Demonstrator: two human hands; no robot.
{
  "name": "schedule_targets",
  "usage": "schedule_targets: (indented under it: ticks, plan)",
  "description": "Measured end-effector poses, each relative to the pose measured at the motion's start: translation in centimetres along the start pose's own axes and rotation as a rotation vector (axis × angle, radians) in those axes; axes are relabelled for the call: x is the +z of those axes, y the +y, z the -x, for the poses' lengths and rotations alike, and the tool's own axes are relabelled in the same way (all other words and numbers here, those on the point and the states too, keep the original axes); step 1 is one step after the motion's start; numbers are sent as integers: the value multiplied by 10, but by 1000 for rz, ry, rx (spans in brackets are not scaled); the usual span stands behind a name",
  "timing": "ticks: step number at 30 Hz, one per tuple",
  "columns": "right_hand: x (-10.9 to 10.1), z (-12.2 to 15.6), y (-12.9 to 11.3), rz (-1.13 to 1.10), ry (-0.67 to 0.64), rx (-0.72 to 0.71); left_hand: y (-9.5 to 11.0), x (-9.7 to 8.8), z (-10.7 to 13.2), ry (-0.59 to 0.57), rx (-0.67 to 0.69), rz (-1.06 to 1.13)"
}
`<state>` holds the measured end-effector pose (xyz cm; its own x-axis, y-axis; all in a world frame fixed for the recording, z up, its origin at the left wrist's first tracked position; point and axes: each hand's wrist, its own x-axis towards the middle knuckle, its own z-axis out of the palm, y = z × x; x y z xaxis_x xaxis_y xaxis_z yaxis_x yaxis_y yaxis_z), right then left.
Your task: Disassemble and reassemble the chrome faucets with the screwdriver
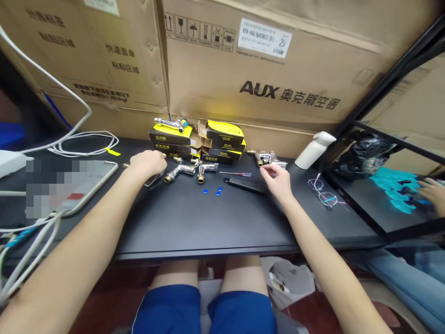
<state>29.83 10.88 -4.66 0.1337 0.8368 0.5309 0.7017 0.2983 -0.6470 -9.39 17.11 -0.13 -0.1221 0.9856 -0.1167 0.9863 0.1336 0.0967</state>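
Note:
My left hand (pixel 148 164) is curled in a closed shape at the left of the metal taps, its fingers mostly hidden. Brass ends and a thin metal lever (pixel 153 180) stick out around it. Beside it lie two chrome taps with brass ends, a left one (pixel 181 171) and a right one (pixel 207 171). My right hand (pixel 278 180) has thumb and fingertips drawn together, close to the brass end of another chrome tap (pixel 267 157); whether they touch it is unclear. Near that hand are a black pouch-like case (pixel 245 186), a small screwdriver (pixel 236 174) and several blue discs (pixel 218 194).
Black-and-yellow boxes (pixel 222 150) stand at the back, a tap (pixel 170 123) on the left stack. A white bottle (pixel 314 149) and glasses (pixel 323 192) lie right; a tablet-like device (pixel 92 185) and white cables (pixel 85 144) left. Beyond the black frame shows another person's hand (pixel 433 192).

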Motion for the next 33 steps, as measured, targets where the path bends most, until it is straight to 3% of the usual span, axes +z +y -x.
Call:
schedule_targets:
  ticks: [6, 10, 14, 24, 27, 30, 33]
  plan:
    - [-3, -11, 27, 107, 157, 127, 11, 3, 9, 39, 59, -43]
    - [2, -15, 37, 196, 86, 174, 17, 2, 15, 57, 79, -41]
    - [9, -26, 32, 335, 14, 177, 17, 3, 17, 72, 85, -19]
    - [43, -95, 8, 652, -152, 270, 12, 8, 17, 171, 91, -1]
    - [37, -108, 6, 632, -129, 276, 11, 7, 24, 279, 110, -27]
    - [18, -107, 3, 549, -97, 157, 13, 6, 31, 426, 160, -46]
    - [3, -95, -7, 471, -10, -27, 25, 8, 37, 698, 324, 9]
